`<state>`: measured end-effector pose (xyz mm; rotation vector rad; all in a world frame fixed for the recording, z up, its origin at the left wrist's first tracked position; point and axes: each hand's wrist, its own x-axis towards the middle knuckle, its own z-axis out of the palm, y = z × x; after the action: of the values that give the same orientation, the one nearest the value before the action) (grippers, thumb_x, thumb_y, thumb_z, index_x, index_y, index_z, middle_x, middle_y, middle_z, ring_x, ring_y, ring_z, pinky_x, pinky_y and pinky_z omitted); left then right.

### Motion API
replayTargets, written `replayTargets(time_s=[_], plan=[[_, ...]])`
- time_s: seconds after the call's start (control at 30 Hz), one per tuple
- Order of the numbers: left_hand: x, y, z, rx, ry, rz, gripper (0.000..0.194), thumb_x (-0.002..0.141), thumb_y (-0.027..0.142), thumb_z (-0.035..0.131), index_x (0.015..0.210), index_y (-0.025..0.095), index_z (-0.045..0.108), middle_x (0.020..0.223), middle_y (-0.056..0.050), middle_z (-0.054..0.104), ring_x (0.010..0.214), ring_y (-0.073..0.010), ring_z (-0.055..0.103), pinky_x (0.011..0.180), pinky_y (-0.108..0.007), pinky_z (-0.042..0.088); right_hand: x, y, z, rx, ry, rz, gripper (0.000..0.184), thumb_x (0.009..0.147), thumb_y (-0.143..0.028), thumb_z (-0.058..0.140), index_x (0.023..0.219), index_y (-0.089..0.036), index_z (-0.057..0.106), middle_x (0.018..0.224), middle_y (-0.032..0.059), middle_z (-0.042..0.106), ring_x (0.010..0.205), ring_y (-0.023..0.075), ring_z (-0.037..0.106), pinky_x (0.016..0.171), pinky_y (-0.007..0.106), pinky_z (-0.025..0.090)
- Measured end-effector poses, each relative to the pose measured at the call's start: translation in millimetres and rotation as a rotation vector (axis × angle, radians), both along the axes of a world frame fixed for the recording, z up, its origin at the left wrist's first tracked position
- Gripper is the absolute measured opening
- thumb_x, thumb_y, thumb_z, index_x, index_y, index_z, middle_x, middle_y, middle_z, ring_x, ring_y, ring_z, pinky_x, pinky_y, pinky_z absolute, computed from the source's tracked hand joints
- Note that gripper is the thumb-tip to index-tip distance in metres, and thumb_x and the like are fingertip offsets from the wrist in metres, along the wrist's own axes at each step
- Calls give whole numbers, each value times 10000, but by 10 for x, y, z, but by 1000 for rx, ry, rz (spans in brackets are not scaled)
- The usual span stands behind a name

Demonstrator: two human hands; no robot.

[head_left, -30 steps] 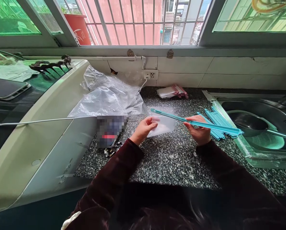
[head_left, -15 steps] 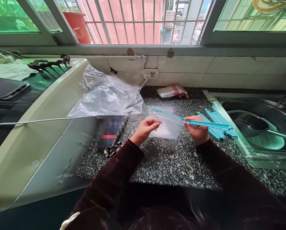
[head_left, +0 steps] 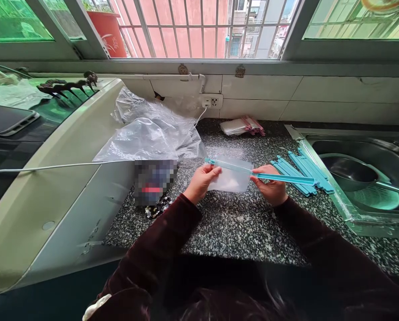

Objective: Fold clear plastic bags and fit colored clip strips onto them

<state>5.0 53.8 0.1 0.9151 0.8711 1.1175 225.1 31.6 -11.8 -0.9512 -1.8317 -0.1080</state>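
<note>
the left hand pinched the left edge of a small clear plastic bag, thumb on top near the bag's upper corner. the right hand gripped a long teal sealing clip that ran across the top edge of the bag and stuck out well past the hand toward the sink. the clip's left end lay just beside the left thumb. the bag hung below the clip, held a little above the speckled granite counter, between the two hands.

to the right, a loose pile of more teal clips lay on the counter beside the steel sink, which held a metal ladle bowl over a green colander. a stack of small bags with pink strips sat near the tiled wall. crumpled clear plastic sheeting lay to the left, against a pale appliance with a phone on its glass top. a white cable crossed the appliance.
</note>
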Motion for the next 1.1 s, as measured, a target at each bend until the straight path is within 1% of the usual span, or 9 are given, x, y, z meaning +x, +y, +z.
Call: replayTargets(time_s=[0.2,0.4,0.57,0.7,0.8,0.87,0.97,1.1], plan=[[7,8,2,-86,-24,3,467,403,467,831,609,125,589,556,27,539,497,-53,424,502,-202,287,-10,0,-9,-14,13,18,74,785,-298,655,813,-230,643,738,23,688,692,185,615,647,349,501],[-8,14,-7,-118,-15,-48,409,491,425,807,545,127,533,495,41,466,455,-46,379,482,-211,249,-3,-17,5,-92,-16,-11,132,802,-356,625,774,-229,645,713,30,685,682,192,613,640,367,505],[-8,5,1,-137,-38,-17,378,470,374,812,576,125,548,519,41,484,473,-53,402,496,-214,274,-5,-15,5,-85,-18,-8,130,802,-354,626,779,-227,642,723,35,689,688,194,615,637,367,505],[1,2,-7,-135,-45,10,354,480,352,805,582,127,551,513,46,482,474,-53,407,500,-215,284,-8,-14,17,-39,-39,26,92,799,-311,636,809,-220,637,732,31,689,694,186,614,643,356,506],[7,8,-18,-135,-62,38,344,472,339,804,577,130,551,503,50,481,464,-51,404,493,-217,285,0,-18,31,-47,-64,37,91,798,-301,636,833,-218,639,743,33,688,709,187,616,648,353,507],[9,14,-18,-141,-80,65,339,459,323,807,577,133,553,506,49,495,464,-52,412,492,-216,291,16,-20,40,-57,-76,21,103,795,-305,636,855,-221,644,766,38,692,726,194,624,655,363,512],[9,21,-4,-154,-107,105,323,449,291,810,570,132,556,509,46,511,464,-48,422,490,-211,295,55,-20,55,-21,-74,-9,139,780,-300,653,892,-217,653,813,51,704,747,204,637,668,378,524],[9,21,17,-164,-130,130,299,463,267,803,559,130,555,499,49,506,459,-45,425,488,-209,297,99,-34,102,-27,-54,-50,135,769,-307,663,870,-217,667,825,58,712,763,216,652,701,396,535]])
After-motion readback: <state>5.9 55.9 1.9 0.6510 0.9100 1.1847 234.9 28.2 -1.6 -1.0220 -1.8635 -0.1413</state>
